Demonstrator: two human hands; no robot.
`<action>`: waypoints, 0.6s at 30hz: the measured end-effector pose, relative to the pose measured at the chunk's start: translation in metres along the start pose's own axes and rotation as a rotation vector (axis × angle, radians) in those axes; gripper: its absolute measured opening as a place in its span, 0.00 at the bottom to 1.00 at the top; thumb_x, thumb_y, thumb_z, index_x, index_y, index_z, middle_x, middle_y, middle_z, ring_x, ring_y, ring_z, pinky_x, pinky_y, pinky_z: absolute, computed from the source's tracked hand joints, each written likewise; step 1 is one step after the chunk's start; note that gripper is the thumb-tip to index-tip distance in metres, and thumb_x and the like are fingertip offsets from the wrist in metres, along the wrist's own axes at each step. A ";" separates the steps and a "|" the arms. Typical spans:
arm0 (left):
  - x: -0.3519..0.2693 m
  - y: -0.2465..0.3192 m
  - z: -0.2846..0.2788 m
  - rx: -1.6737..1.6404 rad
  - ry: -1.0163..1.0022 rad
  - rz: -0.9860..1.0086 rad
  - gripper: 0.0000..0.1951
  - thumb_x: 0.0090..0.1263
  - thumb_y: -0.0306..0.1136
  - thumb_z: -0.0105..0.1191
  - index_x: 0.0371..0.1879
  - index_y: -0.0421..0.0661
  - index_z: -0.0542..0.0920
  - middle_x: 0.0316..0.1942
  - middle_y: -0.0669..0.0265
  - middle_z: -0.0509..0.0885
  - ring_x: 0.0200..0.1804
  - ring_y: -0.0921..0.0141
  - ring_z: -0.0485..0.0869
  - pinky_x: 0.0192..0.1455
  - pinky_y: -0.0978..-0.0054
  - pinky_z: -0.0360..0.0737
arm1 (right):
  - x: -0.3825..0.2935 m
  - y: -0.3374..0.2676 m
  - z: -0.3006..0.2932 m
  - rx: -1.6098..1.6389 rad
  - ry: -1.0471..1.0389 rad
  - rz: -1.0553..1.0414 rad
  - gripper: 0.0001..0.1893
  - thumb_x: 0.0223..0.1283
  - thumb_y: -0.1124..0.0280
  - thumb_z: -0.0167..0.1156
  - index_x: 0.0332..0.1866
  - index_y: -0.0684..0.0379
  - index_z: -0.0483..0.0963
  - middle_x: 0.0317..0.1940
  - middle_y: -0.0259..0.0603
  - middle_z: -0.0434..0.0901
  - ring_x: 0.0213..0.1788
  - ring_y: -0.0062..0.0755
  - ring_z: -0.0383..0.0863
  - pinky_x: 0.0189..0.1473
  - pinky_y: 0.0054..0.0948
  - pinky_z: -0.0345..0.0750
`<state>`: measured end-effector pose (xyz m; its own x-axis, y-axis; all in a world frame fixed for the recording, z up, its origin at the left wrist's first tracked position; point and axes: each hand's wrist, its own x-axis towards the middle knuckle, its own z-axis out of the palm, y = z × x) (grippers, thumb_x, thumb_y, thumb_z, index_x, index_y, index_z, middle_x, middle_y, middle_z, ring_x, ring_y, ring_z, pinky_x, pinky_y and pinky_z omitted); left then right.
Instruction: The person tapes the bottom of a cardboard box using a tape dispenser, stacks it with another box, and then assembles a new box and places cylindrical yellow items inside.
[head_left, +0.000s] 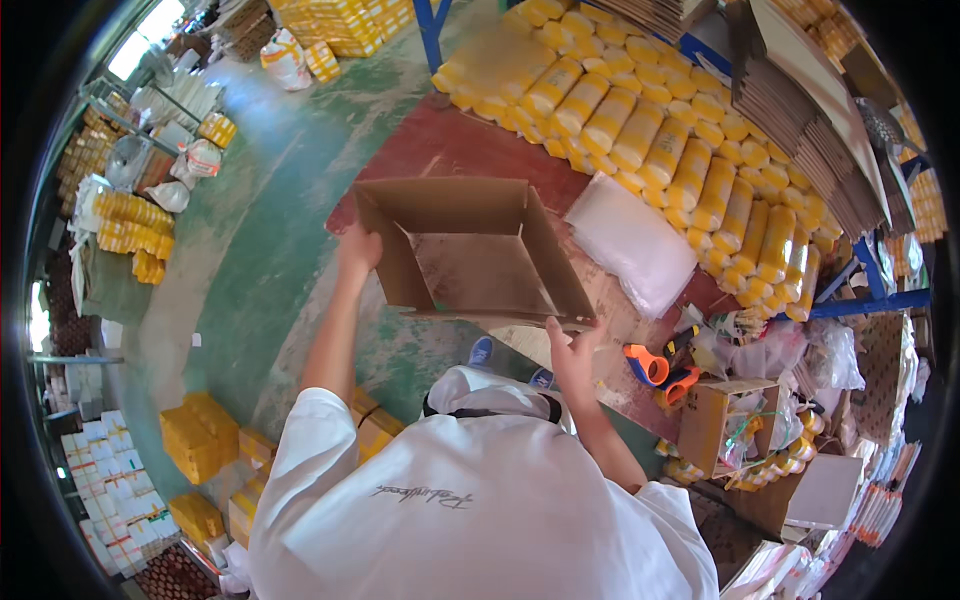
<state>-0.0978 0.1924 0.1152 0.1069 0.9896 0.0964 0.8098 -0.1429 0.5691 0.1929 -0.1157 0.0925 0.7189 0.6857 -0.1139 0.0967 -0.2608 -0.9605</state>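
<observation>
An open cardboard box (480, 262) is held up in front of me, its hollow inside facing my view. My left hand (361, 249) grips its left wall, near the far corner. At the near right corner, my right hand (576, 351) has its thumb and fingers on the cardboard edge. The box overlaps the edge of a red-brown worktable (457, 142), and whether it touches the tabletop cannot be seen. A stack of clear plastic bags or film (634, 244) lies on the table just right of the box.
Yellow-and-white wrapped rolls (637, 135) are piled along the table's far side. Orange-and-blue tools (649, 366) lie near my right hand, beside a yellow-and-black cutter (681, 340). A small carton (701, 427) holds plastic scraps. Flattened cardboard (817, 142) stands at right; yellow parcels (199, 435) sit on the floor.
</observation>
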 end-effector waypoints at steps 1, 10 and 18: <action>0.005 -0.005 0.011 -0.061 -0.059 0.017 0.22 0.61 0.29 0.48 0.56 0.39 0.79 0.44 0.39 0.85 0.51 0.40 0.82 0.53 0.45 0.79 | -0.004 0.000 -0.004 0.059 -0.041 0.021 0.39 0.61 0.61 0.72 0.66 0.74 0.58 0.62 0.58 0.62 0.59 0.43 0.73 0.59 0.31 0.74; -0.009 0.079 0.033 -0.434 -0.271 0.083 0.30 0.65 0.23 0.50 0.71 0.42 0.68 0.60 0.44 0.81 0.62 0.51 0.81 0.63 0.58 0.76 | 0.039 -0.040 -0.060 -0.376 -0.337 0.323 0.31 0.75 0.50 0.54 0.68 0.68 0.66 0.51 0.63 0.82 0.60 0.49 0.80 0.65 0.38 0.71; 0.005 0.072 0.057 -0.579 -0.454 0.031 0.31 0.75 0.31 0.53 0.75 0.41 0.59 0.70 0.46 0.73 0.71 0.57 0.74 0.70 0.64 0.70 | 0.070 -0.037 -0.047 -0.643 -0.384 -0.419 0.48 0.68 0.55 0.64 0.83 0.60 0.43 0.77 0.68 0.54 0.81 0.67 0.50 0.76 0.51 0.62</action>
<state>-0.0058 0.1879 0.1105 0.4554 0.8764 -0.1568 0.3814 -0.0329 0.9238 0.2723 -0.0904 0.1317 0.2647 0.9639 0.0288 0.7571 -0.1893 -0.6252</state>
